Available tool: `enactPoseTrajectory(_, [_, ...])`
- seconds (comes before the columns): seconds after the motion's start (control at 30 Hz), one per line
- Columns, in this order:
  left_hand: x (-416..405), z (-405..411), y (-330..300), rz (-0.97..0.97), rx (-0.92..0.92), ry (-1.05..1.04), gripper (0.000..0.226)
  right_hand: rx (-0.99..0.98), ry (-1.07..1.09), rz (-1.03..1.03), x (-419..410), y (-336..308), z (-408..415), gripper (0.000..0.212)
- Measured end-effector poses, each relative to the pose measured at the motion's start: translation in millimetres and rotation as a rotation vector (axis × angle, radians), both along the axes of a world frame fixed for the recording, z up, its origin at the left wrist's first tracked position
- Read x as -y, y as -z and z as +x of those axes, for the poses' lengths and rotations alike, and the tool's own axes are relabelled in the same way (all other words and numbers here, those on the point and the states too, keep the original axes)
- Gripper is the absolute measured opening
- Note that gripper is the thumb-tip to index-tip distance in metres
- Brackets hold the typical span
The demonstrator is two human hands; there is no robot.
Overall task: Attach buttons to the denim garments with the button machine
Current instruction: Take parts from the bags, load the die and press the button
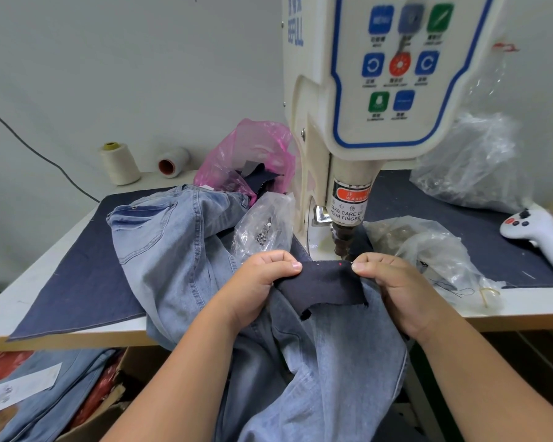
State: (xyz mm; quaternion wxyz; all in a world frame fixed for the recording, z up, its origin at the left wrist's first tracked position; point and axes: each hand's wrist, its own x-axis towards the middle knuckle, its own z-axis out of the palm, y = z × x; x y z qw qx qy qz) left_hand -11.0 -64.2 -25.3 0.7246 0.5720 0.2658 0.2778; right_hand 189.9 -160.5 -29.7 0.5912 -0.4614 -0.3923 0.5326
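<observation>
Under machine (348,218): two hands (265,279), one patch (323,285).

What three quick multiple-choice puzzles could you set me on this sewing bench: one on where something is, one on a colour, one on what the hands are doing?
1. Where is the white controller?
A. right end of the table
B. on the jeans
C. on the floor

2. What colour is the bag behind the jeans?
A. green
B. pink
C. yellow

3. What are the hands doing?
A. resting flat
B. pressing the panel
C. pinching the dark patch

Answers:
1 A: the controller lies at the right on the table.
2 B: the bag behind the jeans is pink.
3 C: the left hand and right hand pinch the patch under the machine.
</observation>
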Motion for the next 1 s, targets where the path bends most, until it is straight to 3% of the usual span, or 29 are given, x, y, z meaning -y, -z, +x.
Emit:
enactPoseTrajectory(0.63, [2.1,0.0,-2.5,0.001,-0.008,-0.016,0.015,0.05,-0.004,-0.017,-1.7,5.4,5.4,0.013])
enactPoseTrajectory(0.83, [17.7,-3.8,-11.8,0.146,-0.061,-0.044,0.018,0.201,0.093,0.061,24.3,-1.9,-9.0,0.021])
enactPoseTrajectory(1.0, [44.7,-14.9,-39.1,0.314,-0.137,0.148,0.022,0.304,0.052,0.207,59.1,-22.3,-29.0,0.018])
